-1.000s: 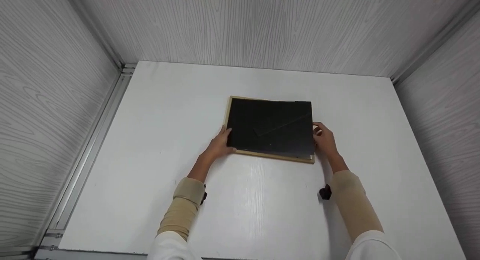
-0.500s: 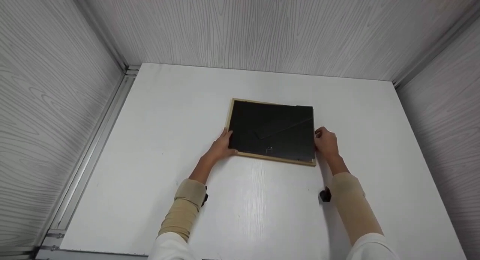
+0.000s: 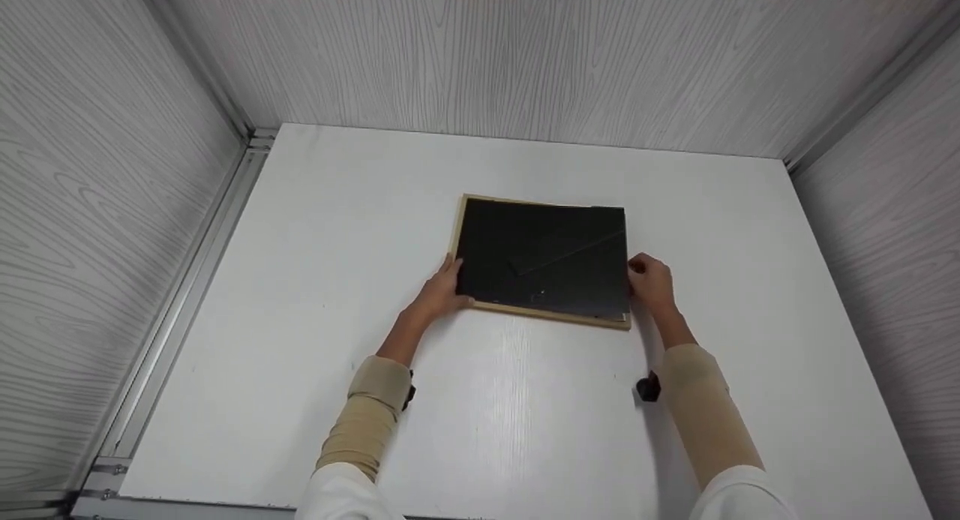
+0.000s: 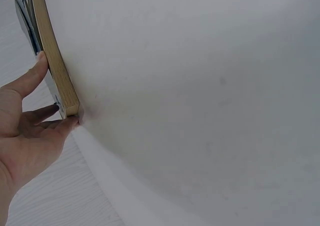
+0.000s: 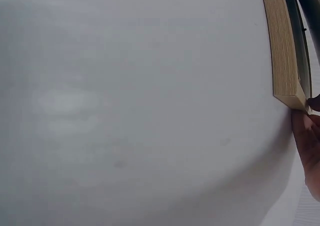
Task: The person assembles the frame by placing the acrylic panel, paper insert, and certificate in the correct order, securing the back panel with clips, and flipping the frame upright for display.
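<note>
A picture frame (image 3: pixel 551 314) with a light wooden rim lies back side up on the white table. Its black backing board (image 3: pixel 540 242) has a stand leg (image 3: pixel 570 253) lying flat against it. My left hand (image 3: pixel 441 289) grips the near left corner, thumb along the near rim and fingers at the left side. In the left wrist view the wooden rim (image 4: pixel 56 61) sits between thumb and fingers. At the right edge, my right hand (image 3: pixel 651 284) pinches the backing board's edge with curled fingers. The right wrist view shows a gap between the wooden rim (image 5: pixel 281 46) and the raised board.
The white table (image 3: pixel 300 280) extends around the frame on all sides. Grey wood-grain panels (image 3: pixel 510 62) enclose it at the back, left and right. A metal rail (image 3: pixel 180 302) runs along the left edge. Small black wrist cameras (image 3: pixel 648 388) sit on both forearms.
My right fingers, more extended a second ago, have curled in closer at the frame's right edge and slid slightly toward me. The left hand keeps its grip on the corner.
</note>
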`<state>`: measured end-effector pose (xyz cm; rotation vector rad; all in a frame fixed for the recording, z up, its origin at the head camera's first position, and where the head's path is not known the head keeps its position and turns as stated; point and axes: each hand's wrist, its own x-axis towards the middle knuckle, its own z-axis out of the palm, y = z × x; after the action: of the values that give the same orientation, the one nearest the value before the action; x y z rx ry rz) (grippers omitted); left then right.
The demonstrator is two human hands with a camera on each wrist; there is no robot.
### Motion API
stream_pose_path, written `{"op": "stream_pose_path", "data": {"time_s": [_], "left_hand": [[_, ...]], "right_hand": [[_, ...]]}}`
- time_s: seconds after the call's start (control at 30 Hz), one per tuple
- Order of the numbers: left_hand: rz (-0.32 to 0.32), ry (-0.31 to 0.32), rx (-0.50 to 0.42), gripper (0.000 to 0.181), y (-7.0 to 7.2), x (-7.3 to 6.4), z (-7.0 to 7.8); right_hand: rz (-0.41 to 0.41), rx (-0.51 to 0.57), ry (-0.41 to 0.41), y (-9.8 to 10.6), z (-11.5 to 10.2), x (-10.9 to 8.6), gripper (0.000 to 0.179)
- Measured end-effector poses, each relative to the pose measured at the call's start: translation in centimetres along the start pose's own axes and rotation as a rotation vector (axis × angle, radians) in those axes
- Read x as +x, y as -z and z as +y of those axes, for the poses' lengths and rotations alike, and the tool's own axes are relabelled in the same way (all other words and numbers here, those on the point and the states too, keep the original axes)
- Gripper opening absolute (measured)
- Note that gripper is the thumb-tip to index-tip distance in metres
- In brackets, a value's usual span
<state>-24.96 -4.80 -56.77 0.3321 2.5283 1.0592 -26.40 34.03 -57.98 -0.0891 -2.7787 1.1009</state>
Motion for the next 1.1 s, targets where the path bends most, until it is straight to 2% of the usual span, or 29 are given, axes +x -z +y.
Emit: {"op": "stream_pose_path", "data": {"time_s": [0.13, 0.33, 0.43, 0.57, 0.7, 0.87, 1.0, 1.1], "left_hand": [[-0.008, 0.006, 0.007, 0.082, 0.1, 0.0, 0.0], [0.008, 0.031, 0.012, 0.084, 0.2, 0.0, -0.1], [0.006, 0.027, 0.016, 0.083, 0.1, 0.0, -0.1], [-0.01, 0.009, 0.021, 0.08, 0.0, 0.0, 0.0], [-0.015, -0.003, 0.02, 0.078, 0.0, -0.1, 0.0], [-0.015, -0.008, 0.007, 0.078, -0.1, -0.2, 0.0], [-0.035, -0.008, 0.023, 0.078, -0.1, -0.2, 0.2], [-0.038, -0.024, 0.045, 0.076, 0.0, -0.3, 0.3]], "right_hand": [[0.001, 0.043, -0.04, 0.0, 0.0, -0.2, 0.017], [-0.104, 0.061, -0.09, 0.5, -0.2, -0.4, 0.026], [-0.13, 0.064, -0.098, 0.8, -0.3, -0.8, 0.028], [-0.173, 0.086, -0.101, 1.2, -0.6, -1.5, 0.033], [-0.235, 0.077, -0.036, 1.4, -1.0, -2.4, 0.04], [-0.349, -0.054, 0.064, 1.6, -2.1, -3.8, 0.054], [-0.444, -0.203, 0.128, 1.6, -3.1, -5.2, 0.068], [-0.484, -0.269, 0.129, 1.4, -3.6, -5.9, 0.074]]}}
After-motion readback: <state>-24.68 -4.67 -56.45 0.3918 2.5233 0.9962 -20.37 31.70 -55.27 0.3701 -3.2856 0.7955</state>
